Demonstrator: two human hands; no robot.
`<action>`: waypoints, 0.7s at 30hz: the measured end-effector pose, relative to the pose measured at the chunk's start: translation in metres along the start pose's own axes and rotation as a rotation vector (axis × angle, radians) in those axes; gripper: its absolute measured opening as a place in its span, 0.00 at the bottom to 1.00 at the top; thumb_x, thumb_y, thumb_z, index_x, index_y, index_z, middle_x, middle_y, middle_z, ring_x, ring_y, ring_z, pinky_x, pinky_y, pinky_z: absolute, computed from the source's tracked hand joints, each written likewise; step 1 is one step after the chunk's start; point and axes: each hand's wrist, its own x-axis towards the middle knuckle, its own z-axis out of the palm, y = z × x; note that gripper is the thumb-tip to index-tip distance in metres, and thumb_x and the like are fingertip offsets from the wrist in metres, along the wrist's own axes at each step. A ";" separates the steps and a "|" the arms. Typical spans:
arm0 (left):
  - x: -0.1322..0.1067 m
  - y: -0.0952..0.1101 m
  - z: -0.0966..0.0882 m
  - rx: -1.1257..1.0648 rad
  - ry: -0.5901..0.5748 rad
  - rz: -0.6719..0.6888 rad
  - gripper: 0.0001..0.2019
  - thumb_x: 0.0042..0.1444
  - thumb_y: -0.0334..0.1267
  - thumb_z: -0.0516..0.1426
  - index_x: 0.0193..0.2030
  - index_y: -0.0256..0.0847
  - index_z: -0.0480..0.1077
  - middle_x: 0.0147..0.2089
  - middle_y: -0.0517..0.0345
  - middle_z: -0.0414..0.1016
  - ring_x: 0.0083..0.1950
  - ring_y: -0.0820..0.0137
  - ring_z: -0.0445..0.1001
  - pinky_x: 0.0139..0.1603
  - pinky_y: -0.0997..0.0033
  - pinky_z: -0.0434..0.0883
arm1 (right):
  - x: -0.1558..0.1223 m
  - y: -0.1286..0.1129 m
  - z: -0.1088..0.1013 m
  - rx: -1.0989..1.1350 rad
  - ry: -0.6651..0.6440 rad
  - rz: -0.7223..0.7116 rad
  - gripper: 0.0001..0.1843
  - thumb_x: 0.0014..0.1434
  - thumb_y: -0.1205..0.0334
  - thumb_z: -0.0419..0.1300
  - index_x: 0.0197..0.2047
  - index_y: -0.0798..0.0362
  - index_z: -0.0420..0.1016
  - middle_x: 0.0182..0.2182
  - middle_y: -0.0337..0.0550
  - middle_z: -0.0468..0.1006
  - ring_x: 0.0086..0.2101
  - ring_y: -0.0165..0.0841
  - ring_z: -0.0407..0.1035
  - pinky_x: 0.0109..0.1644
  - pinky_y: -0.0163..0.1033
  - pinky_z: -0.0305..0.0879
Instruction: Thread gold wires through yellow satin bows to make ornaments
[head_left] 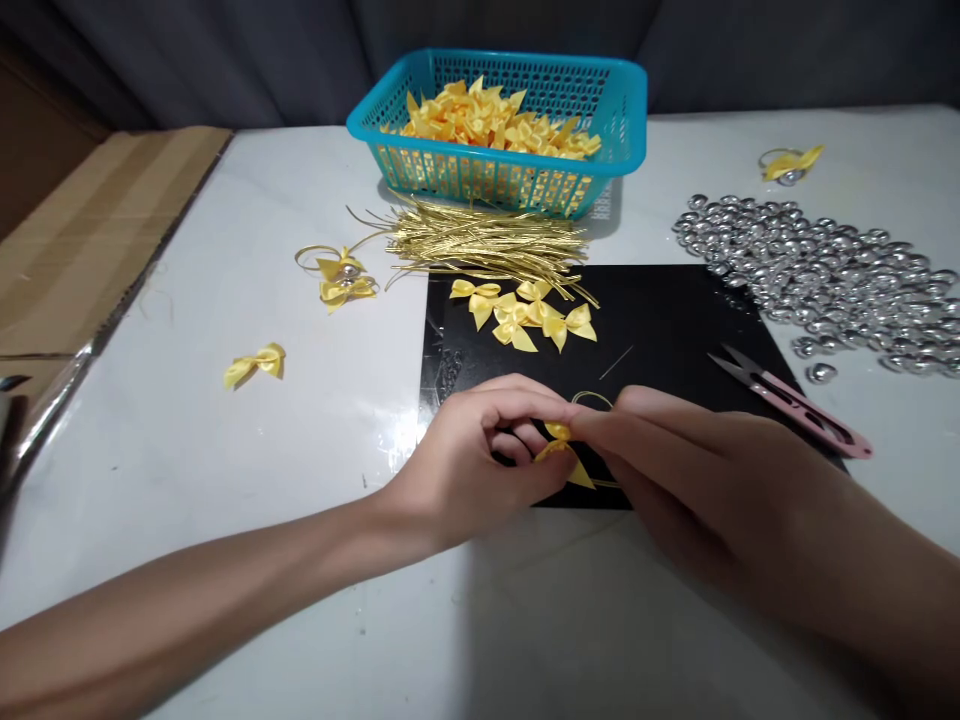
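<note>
My left hand [480, 455] and my right hand [675, 460] meet over the near edge of a black mat [660, 320]. Together they pinch a small yellow satin bow [561, 445], with a thin gold cord loop [592, 400] rising just behind it. Fingers hide most of the bow. A few loose yellow bows [525, 315] lie on the mat's far left part. A bundle of gold cords [487, 245] lies beyond them. A needle-like gold pin [616, 362] rests on the mat.
A teal basket [622, 110] full of yellow bows stands at the back. Silver beads [825, 270] are heaped at the right. Pink thread snips [795, 402] lie on the mat's right edge. Finished bows [341, 280] [255, 365] [791, 163] lie about. Cardboard [82, 240] covers the left.
</note>
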 end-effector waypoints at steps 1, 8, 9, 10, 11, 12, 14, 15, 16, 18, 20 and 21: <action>0.000 0.000 0.000 -0.001 -0.001 0.000 0.08 0.48 0.22 0.58 0.34 0.33 0.76 0.39 0.57 0.71 0.27 0.84 0.64 0.24 0.84 0.62 | 0.000 0.000 0.000 -0.010 0.005 -0.005 0.17 0.55 0.80 0.45 0.43 0.52 0.62 0.28 0.35 0.62 0.19 0.24 0.59 0.22 0.33 0.51; -0.001 0.000 0.000 0.008 0.006 0.005 0.09 0.47 0.22 0.58 0.35 0.33 0.76 0.38 0.57 0.71 0.26 0.84 0.64 0.23 0.84 0.60 | -0.003 -0.001 0.001 -0.025 0.026 -0.002 0.17 0.55 0.80 0.45 0.43 0.53 0.63 0.28 0.35 0.62 0.19 0.25 0.58 0.22 0.33 0.50; -0.001 0.000 0.000 0.006 0.005 0.003 0.09 0.47 0.23 0.58 0.35 0.33 0.76 0.38 0.57 0.71 0.27 0.84 0.64 0.23 0.84 0.61 | -0.003 -0.001 0.001 -0.015 0.023 0.003 0.18 0.54 0.80 0.45 0.44 0.53 0.64 0.28 0.35 0.62 0.19 0.25 0.58 0.22 0.33 0.50; 0.000 0.001 0.000 0.007 0.005 0.000 0.09 0.47 0.23 0.58 0.35 0.33 0.76 0.38 0.57 0.71 0.27 0.84 0.64 0.23 0.84 0.61 | -0.003 -0.001 0.000 -0.005 0.017 0.009 0.19 0.54 0.80 0.45 0.45 0.53 0.64 0.28 0.35 0.63 0.19 0.24 0.58 0.22 0.33 0.51; 0.000 0.001 0.000 0.008 0.004 -0.003 0.09 0.47 0.23 0.58 0.35 0.33 0.76 0.38 0.57 0.71 0.27 0.84 0.64 0.23 0.84 0.61 | -0.003 -0.001 0.000 0.004 0.009 0.015 0.19 0.54 0.80 0.45 0.45 0.53 0.64 0.28 0.36 0.63 0.19 0.24 0.59 0.22 0.32 0.51; 0.000 0.001 -0.001 0.012 0.003 -0.008 0.09 0.48 0.23 0.58 0.35 0.33 0.76 0.38 0.57 0.71 0.27 0.84 0.64 0.23 0.84 0.61 | -0.002 -0.001 0.000 0.009 -0.001 0.020 0.19 0.54 0.79 0.46 0.45 0.53 0.65 0.28 0.36 0.64 0.20 0.24 0.60 0.22 0.32 0.51; 0.000 0.000 -0.001 0.018 0.001 -0.015 0.09 0.48 0.23 0.58 0.36 0.33 0.76 0.39 0.56 0.71 0.27 0.83 0.64 0.23 0.83 0.62 | -0.002 -0.001 0.000 0.008 -0.011 0.028 0.19 0.53 0.79 0.46 0.44 0.54 0.65 0.28 0.36 0.64 0.20 0.25 0.61 0.22 0.33 0.51; 0.001 0.000 -0.001 0.018 0.001 -0.019 0.09 0.48 0.23 0.58 0.36 0.33 0.76 0.39 0.56 0.71 0.27 0.83 0.64 0.23 0.83 0.62 | -0.002 -0.001 0.000 0.003 -0.009 0.030 0.19 0.53 0.79 0.46 0.44 0.54 0.66 0.28 0.37 0.65 0.21 0.25 0.62 0.22 0.33 0.51; 0.001 0.000 -0.001 0.016 0.002 -0.022 0.09 0.48 0.23 0.58 0.35 0.33 0.76 0.40 0.56 0.71 0.27 0.83 0.64 0.23 0.83 0.62 | -0.002 0.000 -0.001 -0.004 -0.003 0.028 0.18 0.53 0.79 0.47 0.44 0.54 0.66 0.28 0.37 0.65 0.21 0.25 0.62 0.22 0.33 0.51; 0.001 0.000 -0.001 0.010 0.008 -0.025 0.08 0.47 0.23 0.59 0.35 0.34 0.76 0.40 0.55 0.71 0.27 0.83 0.64 0.23 0.82 0.62 | -0.001 0.000 -0.001 -0.022 0.010 0.025 0.17 0.54 0.78 0.47 0.44 0.54 0.66 0.27 0.37 0.66 0.20 0.24 0.62 0.21 0.32 0.51; 0.000 0.000 -0.001 0.004 0.012 -0.023 0.09 0.47 0.22 0.59 0.34 0.34 0.76 0.39 0.56 0.71 0.27 0.83 0.65 0.23 0.82 0.62 | -0.001 0.000 -0.002 -0.039 0.023 0.028 0.15 0.55 0.77 0.47 0.42 0.54 0.67 0.26 0.36 0.65 0.18 0.23 0.59 0.21 0.32 0.50; 0.000 0.000 0.000 0.000 0.012 -0.021 0.09 0.47 0.22 0.59 0.34 0.34 0.76 0.39 0.56 0.71 0.27 0.83 0.65 0.23 0.83 0.62 | -0.001 0.001 -0.002 -0.043 0.024 0.030 0.14 0.55 0.77 0.47 0.42 0.54 0.66 0.26 0.36 0.65 0.18 0.23 0.59 0.21 0.32 0.50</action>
